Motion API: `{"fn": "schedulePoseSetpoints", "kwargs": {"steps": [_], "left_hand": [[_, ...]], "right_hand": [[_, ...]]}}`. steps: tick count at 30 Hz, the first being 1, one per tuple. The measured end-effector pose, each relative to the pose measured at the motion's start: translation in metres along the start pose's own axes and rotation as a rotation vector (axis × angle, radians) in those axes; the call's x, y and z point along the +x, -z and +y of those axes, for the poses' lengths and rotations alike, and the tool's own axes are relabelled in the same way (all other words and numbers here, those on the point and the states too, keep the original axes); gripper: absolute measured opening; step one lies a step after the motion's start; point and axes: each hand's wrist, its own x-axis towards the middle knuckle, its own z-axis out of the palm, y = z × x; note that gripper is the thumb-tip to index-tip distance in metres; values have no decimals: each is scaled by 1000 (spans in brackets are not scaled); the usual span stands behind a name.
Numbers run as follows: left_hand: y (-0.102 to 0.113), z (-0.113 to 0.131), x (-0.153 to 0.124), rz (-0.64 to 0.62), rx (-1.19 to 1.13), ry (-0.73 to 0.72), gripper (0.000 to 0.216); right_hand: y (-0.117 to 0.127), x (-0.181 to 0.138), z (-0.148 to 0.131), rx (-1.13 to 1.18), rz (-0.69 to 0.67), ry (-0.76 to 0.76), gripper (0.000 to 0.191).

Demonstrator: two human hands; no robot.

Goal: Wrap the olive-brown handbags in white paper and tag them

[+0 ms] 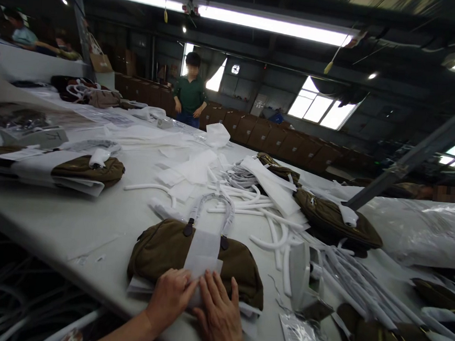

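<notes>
Head view: a long white worktop [89, 222] runs from the near edge to a far end where a person in a green top [189, 96] stands before a row of brown cartons [262, 131]; a loose heap of white foam tubes [270, 231] sprawls across the middle of the worktop toward its right side; an olive-brown bag [158, 249] lies flat at the near edge, its two handles [213, 201] sheathed in white and arching toward the far end; a second olive bag [334, 221] rests beyond the tubes on the right, and a third [88, 169] sits on white sheets toward the left edge; a white paper strip [204, 253] crosses the near bag from the handles to the near edge; the left hand [170, 296] and the right hand [219, 317] lie side by side on the strip's near end, both released and flat, fingers spread, pressing down and grasping nothing; a clear plastic sachet [301, 339] lies just right of the bag at the near edge.
</notes>
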Motion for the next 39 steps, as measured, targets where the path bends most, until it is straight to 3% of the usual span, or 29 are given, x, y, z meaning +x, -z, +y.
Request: {"fn": "schedulePoseSetpoints", "kwargs": {"steps": [3, 4, 7, 10, 13, 16, 21, 26, 29, 32, 36, 39], "left_hand": [[5, -2, 6, 24, -75, 86, 9], [7, -2, 5, 72, -70, 59, 20], [7, -2, -3, 138, 74, -222, 49], [0, -1, -16, 0, 208, -453, 74], [-12, -1, -25, -77, 280, -410, 98], [-20, 1, -30, -92, 309, -325, 108], [-24, 2, -30, -109, 346, -287, 105], [-37, -8, -36, -92, 366, -331, 101], [-42, -14, -39, -101, 358, -337, 86], [-36, -16, -38, -108, 344, -388, 85], [-20, -13, -32, -108, 342, -450, 90], [-19, -12, -33, -68, 339, -502, 78]], "right_hand": [[-4, -1, -1, -12, -23, 2, 47], [-6, -2, -1, -7, -27, -1, 46], [-10, -3, 1, 24, -36, -10, 46], [-11, -3, 2, 80, -59, -22, 47], [-8, -5, 1, 148, -105, -47, 49], [-3, -10, 0, 199, -144, -70, 56], [14, -13, 4, 287, -224, -118, 59], [31, 13, 13, 388, -282, -208, 56], [24, 30, 18, 395, -399, -166, 47], [9, 35, 22, 353, -484, -239, 41], [-5, 31, 19, 324, -514, -257, 45], [-2, 27, 15, 338, -474, -249, 48]]}}
